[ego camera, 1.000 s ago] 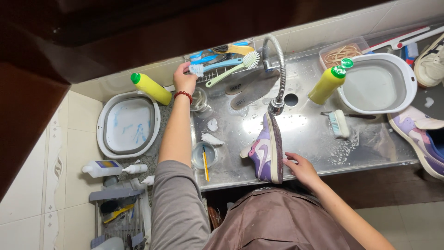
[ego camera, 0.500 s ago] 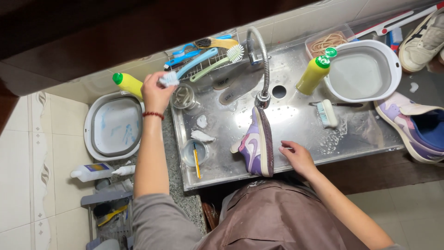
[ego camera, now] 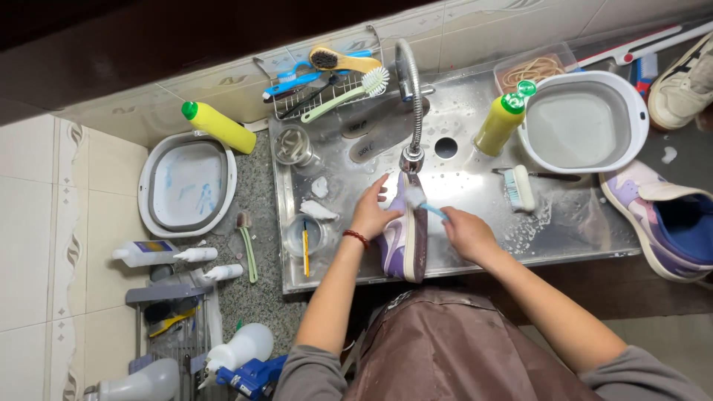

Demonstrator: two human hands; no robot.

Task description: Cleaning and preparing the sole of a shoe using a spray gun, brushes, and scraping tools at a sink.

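Observation:
A purple and white sneaker (ego camera: 405, 238) stands on edge in the steel sink (ego camera: 475, 163), just below the tap (ego camera: 410, 96). My left hand (ego camera: 375, 212) grips the sneaker's left side and steadies it. My right hand (ego camera: 464, 232) holds a small blue-handled brush (ego camera: 425, 204), its white bristle head resting on the shoe's upper end. A red bracelet circles my left wrist.
A wire rack (ego camera: 327, 82) with several brushes hangs behind the sink. Yellow bottles (ego camera: 219, 128) (ego camera: 501, 122) stand left and right of the tap. White basins (ego camera: 189, 182) (ego camera: 583, 122), a scrub brush (ego camera: 520, 186), a second sneaker (ego camera: 661, 226) and a cup (ego camera: 304, 236) surround the sink.
My left hand came back from the rack to the sneaker. The blue brush went into my right hand, which rose from the sink's front edge to the shoe.

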